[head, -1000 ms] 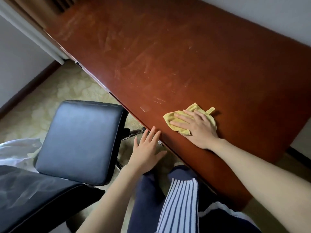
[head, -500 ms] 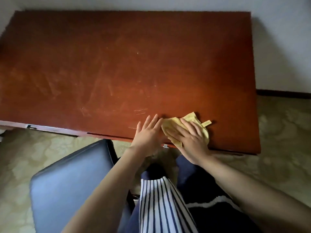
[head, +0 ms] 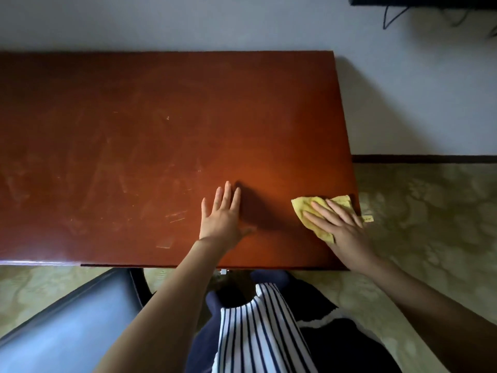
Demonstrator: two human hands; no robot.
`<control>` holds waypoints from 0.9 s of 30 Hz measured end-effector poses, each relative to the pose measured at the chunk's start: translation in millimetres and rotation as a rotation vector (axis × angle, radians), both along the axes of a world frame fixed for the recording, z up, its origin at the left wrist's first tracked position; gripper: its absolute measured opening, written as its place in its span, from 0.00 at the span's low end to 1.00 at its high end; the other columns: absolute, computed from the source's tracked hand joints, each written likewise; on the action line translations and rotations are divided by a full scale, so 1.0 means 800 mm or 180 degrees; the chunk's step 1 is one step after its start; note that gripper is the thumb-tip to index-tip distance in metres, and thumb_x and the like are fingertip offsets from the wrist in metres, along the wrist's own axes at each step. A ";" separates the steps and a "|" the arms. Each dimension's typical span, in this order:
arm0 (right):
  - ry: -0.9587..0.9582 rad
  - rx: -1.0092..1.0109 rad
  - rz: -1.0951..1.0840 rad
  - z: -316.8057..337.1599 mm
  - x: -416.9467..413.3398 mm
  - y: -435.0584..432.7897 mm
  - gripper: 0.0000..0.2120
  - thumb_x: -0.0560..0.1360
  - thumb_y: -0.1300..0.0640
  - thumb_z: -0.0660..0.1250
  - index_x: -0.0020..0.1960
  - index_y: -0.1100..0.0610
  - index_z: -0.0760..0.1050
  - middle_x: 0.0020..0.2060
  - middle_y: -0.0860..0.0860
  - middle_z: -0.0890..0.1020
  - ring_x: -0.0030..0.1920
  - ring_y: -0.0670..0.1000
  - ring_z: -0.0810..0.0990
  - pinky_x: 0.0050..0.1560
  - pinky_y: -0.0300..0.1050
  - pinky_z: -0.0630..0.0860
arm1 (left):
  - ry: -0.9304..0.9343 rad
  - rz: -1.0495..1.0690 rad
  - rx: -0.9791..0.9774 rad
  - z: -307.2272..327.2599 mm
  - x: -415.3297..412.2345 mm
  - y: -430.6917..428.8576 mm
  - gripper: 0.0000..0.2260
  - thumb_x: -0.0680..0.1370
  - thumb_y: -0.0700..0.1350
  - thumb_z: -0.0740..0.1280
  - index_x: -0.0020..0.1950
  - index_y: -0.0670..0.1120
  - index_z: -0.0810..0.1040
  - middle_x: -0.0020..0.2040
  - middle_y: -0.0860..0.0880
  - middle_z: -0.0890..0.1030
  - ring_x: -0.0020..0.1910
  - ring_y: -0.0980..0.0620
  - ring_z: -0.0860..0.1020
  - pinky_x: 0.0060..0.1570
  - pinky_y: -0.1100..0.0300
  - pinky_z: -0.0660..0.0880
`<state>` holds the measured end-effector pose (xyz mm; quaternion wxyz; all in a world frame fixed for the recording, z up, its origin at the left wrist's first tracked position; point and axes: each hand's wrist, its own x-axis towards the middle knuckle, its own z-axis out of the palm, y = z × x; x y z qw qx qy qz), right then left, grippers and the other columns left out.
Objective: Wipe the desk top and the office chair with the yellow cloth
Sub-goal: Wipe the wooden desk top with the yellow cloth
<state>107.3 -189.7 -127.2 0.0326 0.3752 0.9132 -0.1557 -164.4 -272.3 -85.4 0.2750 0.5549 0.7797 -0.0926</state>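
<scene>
The red-brown desk top (head: 161,135) fills the middle of the head view, with pale smears and scratches on its left half. The yellow cloth (head: 302,207) lies at the desk's front right corner, one tag hanging past the right edge. My right hand (head: 338,227) presses flat on the cloth with fingers spread. My left hand (head: 222,214) rests flat and empty on the bare wood left of the cloth, fingers apart. The office chair's dark padded seat (head: 67,327) shows at lower left, below the desk's front edge.
A pale wall runs behind the desk, with a dark object and hanging cable (head: 390,14) at top right. Patterned greenish carpet (head: 430,224) lies right of the desk and under the chair. My striped top and dark trousers (head: 255,332) fill the bottom centre.
My right hand has slid the cloth rightward to the desk's front right corner. My left hand has moved from the front edge onto the desk top. The view has shifted right and upward.
</scene>
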 end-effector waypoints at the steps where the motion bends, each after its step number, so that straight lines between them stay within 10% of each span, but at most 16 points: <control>1: 0.0014 -0.0033 -0.0042 0.001 -0.005 0.019 0.39 0.74 0.61 0.69 0.75 0.39 0.52 0.74 0.39 0.55 0.75 0.44 0.47 0.70 0.50 0.51 | 0.0014 0.0100 -0.0014 -0.002 0.000 0.005 0.42 0.77 0.63 0.60 0.78 0.48 0.37 0.77 0.48 0.34 0.76 0.48 0.36 0.72 0.44 0.38; 19: -0.0614 -0.0282 -0.0118 0.017 -0.222 0.215 0.24 0.81 0.40 0.46 0.76 0.37 0.47 0.77 0.42 0.45 0.76 0.55 0.38 0.74 0.56 0.41 | 0.0405 0.0085 -0.0489 0.010 0.001 0.030 0.39 0.78 0.65 0.54 0.78 0.50 0.37 0.78 0.51 0.37 0.77 0.52 0.41 0.72 0.40 0.41; 27: 0.0113 0.0000 0.1004 -0.008 -0.225 0.126 0.24 0.79 0.45 0.60 0.74 0.39 0.60 0.75 0.44 0.60 0.75 0.57 0.54 0.73 0.58 0.49 | 0.0220 0.0459 0.0292 0.028 -0.035 0.059 0.22 0.80 0.57 0.57 0.74 0.54 0.64 0.74 0.54 0.64 0.72 0.52 0.63 0.72 0.52 0.56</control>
